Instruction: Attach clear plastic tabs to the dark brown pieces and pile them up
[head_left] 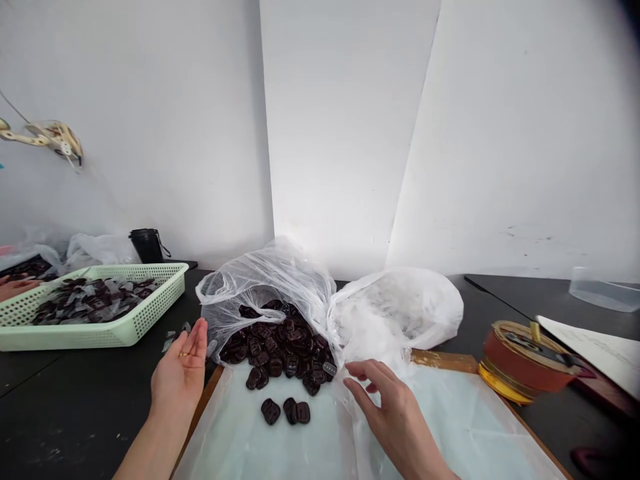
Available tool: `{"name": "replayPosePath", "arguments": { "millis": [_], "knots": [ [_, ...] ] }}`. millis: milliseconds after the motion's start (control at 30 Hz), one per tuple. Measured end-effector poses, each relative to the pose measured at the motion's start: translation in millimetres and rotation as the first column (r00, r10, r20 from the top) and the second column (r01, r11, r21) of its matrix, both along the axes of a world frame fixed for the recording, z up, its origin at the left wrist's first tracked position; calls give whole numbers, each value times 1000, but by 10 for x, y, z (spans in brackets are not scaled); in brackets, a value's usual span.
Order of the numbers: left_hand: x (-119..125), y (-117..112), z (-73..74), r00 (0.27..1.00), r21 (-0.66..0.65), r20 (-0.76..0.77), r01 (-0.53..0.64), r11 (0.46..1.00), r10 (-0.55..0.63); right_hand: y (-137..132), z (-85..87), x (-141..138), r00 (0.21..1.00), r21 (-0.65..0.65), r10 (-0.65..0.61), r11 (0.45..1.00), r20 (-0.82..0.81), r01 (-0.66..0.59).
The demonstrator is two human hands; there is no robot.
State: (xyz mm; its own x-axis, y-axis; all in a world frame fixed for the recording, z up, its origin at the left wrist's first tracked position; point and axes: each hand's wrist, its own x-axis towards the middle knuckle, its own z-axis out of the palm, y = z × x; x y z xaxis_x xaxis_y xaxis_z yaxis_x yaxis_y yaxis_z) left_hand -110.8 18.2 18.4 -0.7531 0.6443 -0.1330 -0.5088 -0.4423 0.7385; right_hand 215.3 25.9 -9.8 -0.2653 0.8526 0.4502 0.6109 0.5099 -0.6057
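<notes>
A heap of dark brown, glossy plastic pieces [270,353] spills from the mouth of a clear plastic bag [265,267]. In front of it, a few loose ones [271,411] lie on a pale sheet-covered board [240,440]. My left hand [183,367] is left of the heap, palm turned up, fingers stretched out with a ring on one; I see nothing in it. Small clear bits [169,341] lie just behind its fingers. Just right of the heap is my right hand [387,400], fingers bent, thumb and forefinger slightly apart, near a white plastic bag [400,307].
A pale green basket [135,327] of dark pieces and clear packets stands left, with a black cup [147,245] behind. Another person's hand [17,288] shows at the far left. At right are a large tape roll [525,363], a paper [595,353] and a clear container [603,293].
</notes>
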Motion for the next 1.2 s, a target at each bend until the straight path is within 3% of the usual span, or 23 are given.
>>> {"name": "replayPosePath", "arguments": {
  "millis": [100, 167, 200, 233, 300, 367, 400, 467, 600, 733, 867, 1000, 1133, 1200],
  "knots": [
    [182, -40, 6, 997, -16, -64, 39, 999, -40, 62, -39, 69, 999, 22, -31, 999, 32, 30],
    [388, -88, 20, 972, -53, -163, 162, 985, -169, 99, -56, 117, 998, 39, -60, 998, 36, 58],
    [493, -117, 23, 925, -99, -254, 265, 959, -282, 113, -59, 137, 997, 46, -72, 997, 37, 70],
    [593, -148, 22, 805, -196, -427, 363, 911, -412, 122, -59, 151, 996, 52, -82, 995, 39, 80],
    [763, -212, -3, 471, -399, -673, 417, 817, -570, 128, -60, 157, 995, 62, -87, 995, 51, 84],
    [885, -269, -53, 190, -511, -770, 388, 767, -609, 121, -72, 128, 995, 79, -68, 995, 74, 62],
    [928, -291, -82, 92, -540, -784, 386, 748, -614, 116, -84, 104, 995, 89, -54, 995, 89, 47],
    [988, -324, -132, -46, -572, -794, 390, 721, -606, 108, -112, 47, 991, 107, -29, 994, 133, 15],
    [1042, -341, -172, -170, -611, -786, 355, 708, -594, 123, -150, -39, 972, 116, -25, 993, 232, -2],
    [1069, -327, -177, -200, -635, -770, 322, 702, -605, 139, -130, -55, 981, 61, -36, 998, 190, 24],
    [1066, -311, -179, -134, -618, -779, 331, 713, -613, 95, -48, -72, 989, -165, -6, 986, -147, -19],
    [1051, -295, -196, 15, -603, -754, 382, 700, -657, 31, 30, -122, 916, -360, -1, 920, -402, -158],
    [1054, -267, -224, 221, -554, -629, 545, 630, -745, 6, 36, -162, 840, -394, -8, 886, -542, -246],
    [1056, -260, -232, 285, -510, -590, 593, 623, -755, 8, 9, -181, 800, -393, 1, 871, -600, -296]
  ]
}}
